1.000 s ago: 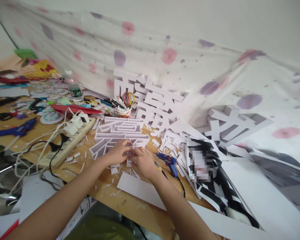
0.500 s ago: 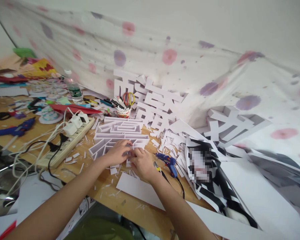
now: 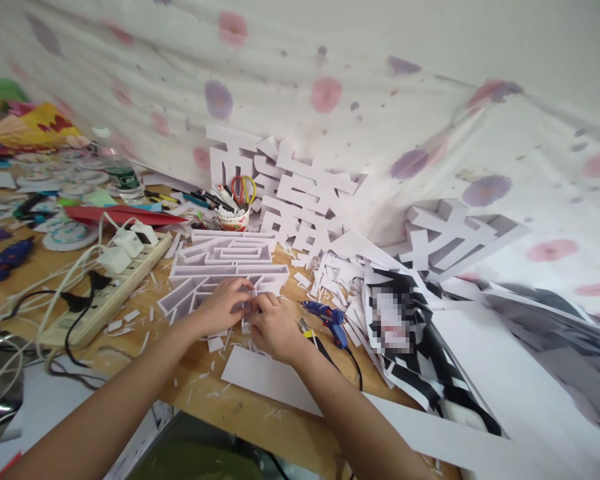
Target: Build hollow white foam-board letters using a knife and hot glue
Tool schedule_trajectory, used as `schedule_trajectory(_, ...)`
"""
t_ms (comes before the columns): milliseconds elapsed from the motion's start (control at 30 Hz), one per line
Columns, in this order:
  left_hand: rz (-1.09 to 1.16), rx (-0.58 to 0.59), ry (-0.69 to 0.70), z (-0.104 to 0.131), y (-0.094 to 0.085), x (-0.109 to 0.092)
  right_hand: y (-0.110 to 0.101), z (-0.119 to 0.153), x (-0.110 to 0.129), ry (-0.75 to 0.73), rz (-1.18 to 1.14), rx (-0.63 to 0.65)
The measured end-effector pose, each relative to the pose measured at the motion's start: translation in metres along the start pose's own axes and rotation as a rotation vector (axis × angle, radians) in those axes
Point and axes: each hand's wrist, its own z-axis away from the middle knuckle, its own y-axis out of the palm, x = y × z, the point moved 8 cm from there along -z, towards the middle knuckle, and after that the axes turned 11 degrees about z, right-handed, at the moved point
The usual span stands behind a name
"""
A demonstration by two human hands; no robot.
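On the wooden table lies a white foam-board character [image 3: 230,270] with thin upright walls, open side up. My left hand [image 3: 226,305] reaches over its near edge, fingers bent and closed on a wall there. Right beside it, my right hand [image 3: 275,323] has its fingers curled in at the same near edge, nearly touching the left fingertips. The bit of board between the fingers is mostly hidden. A blue glue gun [image 3: 326,317] lies just right of my right hand, near a yellow-and-black cutter [image 3: 307,332].
A white power strip [image 3: 115,293] with tangled cords is on the left. Behind stand a paper cup [image 3: 234,219] of tools and finished white characters [image 3: 300,193]. White scraps [image 3: 337,270], a long white board strip [image 3: 270,380] and black-and-white sheets [image 3: 405,353] surround the hands.
The view has turned slightly right, so everything sits farther left in the picture. Both hands stay at the character's near edge, with barely any change in their grip.
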Motion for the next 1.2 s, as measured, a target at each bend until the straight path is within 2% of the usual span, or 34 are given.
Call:
schedule_trajectory(333,0.013,0.0,-0.021,0.0001,-0.0007,-0.0014,-0.0015,0.0013,-0.0003,-0.012,-0.059,-0.039)
schedule_trajectory(1000,0.017,-0.018,-0.013,0.0001,-0.0014,-0.0032,-0.0001,0.0017,0.0023,-0.018,-0.027,-0.021)
schedule_trajectory(1200,0.009,0.009,-0.04,-0.0007,-0.0005,-0.0028,-0.0003,0.0018,0.0022,-0.02,-0.019,-0.017)
